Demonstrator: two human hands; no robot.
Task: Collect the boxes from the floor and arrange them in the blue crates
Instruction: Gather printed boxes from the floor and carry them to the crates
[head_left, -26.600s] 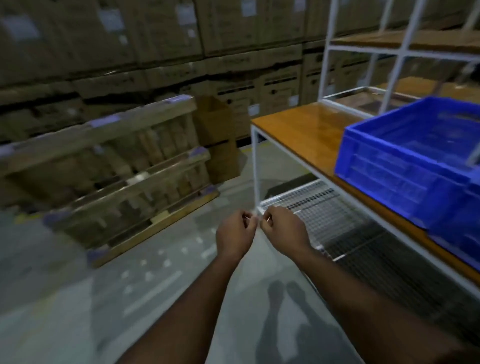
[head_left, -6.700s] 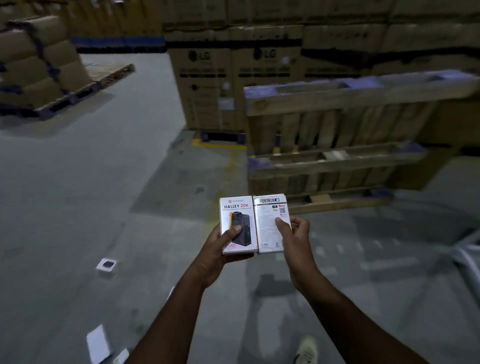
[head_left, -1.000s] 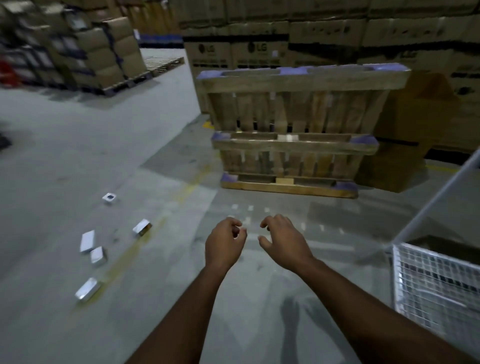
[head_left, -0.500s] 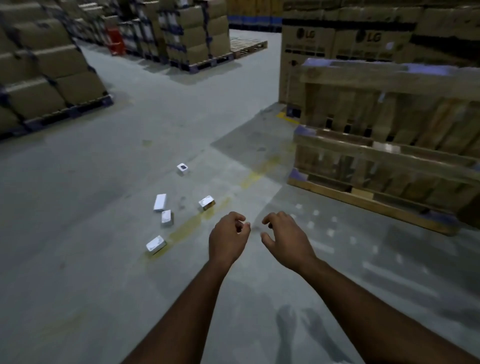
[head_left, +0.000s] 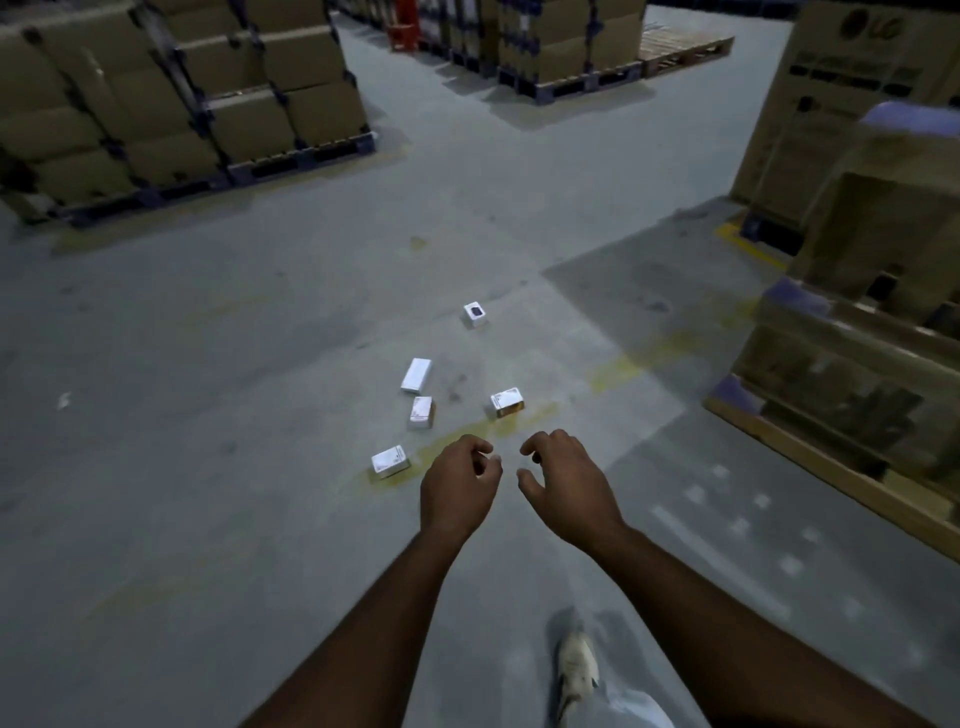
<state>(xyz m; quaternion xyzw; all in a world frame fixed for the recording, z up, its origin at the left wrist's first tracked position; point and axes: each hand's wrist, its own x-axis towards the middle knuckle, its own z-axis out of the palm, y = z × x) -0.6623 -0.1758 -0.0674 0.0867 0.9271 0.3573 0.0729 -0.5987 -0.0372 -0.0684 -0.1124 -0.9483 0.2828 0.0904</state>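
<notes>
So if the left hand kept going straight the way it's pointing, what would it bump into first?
Probably the small box with the gold side, lying on the floor just ahead of the left hand. The hand is raised above the floor, though, so depth is unclear and it might pass over it. Both hands are empty.

White boxes (head_left: 416, 375) on grey floor (head_left: 208, 364) with faded yellow line (head_left: 639, 358).

print on small boxes (head_left: 416, 375) too small to read, wooden pallet (head_left: 852, 374) blurred, cut off right
</notes>
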